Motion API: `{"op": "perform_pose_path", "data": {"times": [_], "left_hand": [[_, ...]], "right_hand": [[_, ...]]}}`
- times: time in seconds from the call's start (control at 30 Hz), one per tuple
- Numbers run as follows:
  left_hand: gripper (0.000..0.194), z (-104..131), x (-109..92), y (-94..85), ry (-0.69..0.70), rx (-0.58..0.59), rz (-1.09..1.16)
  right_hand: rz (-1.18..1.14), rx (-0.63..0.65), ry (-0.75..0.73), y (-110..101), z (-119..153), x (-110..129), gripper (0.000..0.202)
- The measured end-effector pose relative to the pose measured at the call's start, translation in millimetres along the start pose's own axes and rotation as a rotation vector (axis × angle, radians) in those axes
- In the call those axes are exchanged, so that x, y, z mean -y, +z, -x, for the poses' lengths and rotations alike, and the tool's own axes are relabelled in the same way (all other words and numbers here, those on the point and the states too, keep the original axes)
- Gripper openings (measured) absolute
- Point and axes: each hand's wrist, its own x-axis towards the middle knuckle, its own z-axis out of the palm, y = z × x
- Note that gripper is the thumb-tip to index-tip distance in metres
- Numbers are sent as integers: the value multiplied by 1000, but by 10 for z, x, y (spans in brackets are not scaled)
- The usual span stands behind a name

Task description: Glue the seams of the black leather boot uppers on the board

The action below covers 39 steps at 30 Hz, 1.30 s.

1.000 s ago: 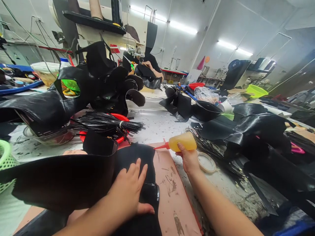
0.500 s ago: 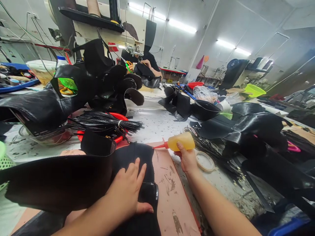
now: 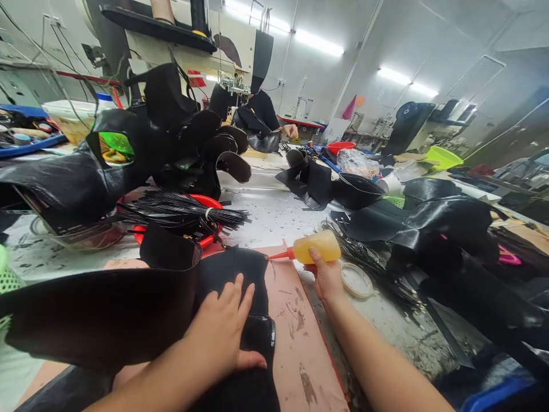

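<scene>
My left hand (image 3: pixel 223 323) lies spread on a black leather boot upper (image 3: pixel 253 280), pressing it against a pink board (image 3: pixel 291 320). In my right hand (image 3: pixel 326 277) is a squeeze bottle (image 3: pixel 316 248) of yellowish glue, tipped on its side. Its red nozzle (image 3: pixel 281 254) points left, with the tip at the upper right edge of the leather. Whether any glue is coming out is too small to see. A large dark flap (image 3: pixel 103 315) of the upper curves up to the left of my left hand.
A roll of tape (image 3: pixel 357 280) and a bundle of thin black strips (image 3: pixel 377 263) lie right of the bottle. A red basin (image 3: pixel 206 201) with bundled zippers (image 3: pixel 184 212) stands behind the board. Black boot uppers are heaped on both sides. Across the table sits a co-worker (image 3: pixel 268 109).
My hands and the bottle have hardly moved; the nozzle tip stays at the leather's edge. The co-worker's hand has moved right, away from the boot piece, and the scissors are out of sight.
</scene>
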Motion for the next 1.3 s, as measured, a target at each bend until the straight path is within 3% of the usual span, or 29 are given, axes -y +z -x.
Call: {"op": "perform_pose_path", "data": {"times": [0.57, 1.3], "left_hand": [[104, 1, -3, 13, 23, -33, -31], [102, 15, -12, 15, 40, -78, -71]], "right_hand": [[19, 56, 60, -35, 228, 81, 41], [-16, 26, 103, -352, 655, 128, 43]]}}
